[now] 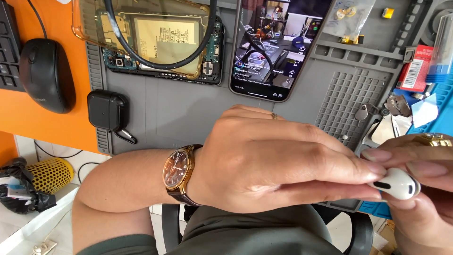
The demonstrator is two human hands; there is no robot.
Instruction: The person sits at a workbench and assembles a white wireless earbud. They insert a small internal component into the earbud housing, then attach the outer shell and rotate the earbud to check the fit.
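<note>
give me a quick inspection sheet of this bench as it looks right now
surface: grey repair mat on an orange desk
job's things: white earbud pinched between the fingertips of both hands
clutter: opened phone with its battery showing, lit phone, black earbud case, mouse, red box, small metal parts
grippers: left hand, with a wristwatch, and right hand both grip the earbud
cables: black cable looped over the opened phone
surroundings: yellow mesh object lower left, chair beneath

White glossy earbud, lying sideways, pinched between fingertips
</note>
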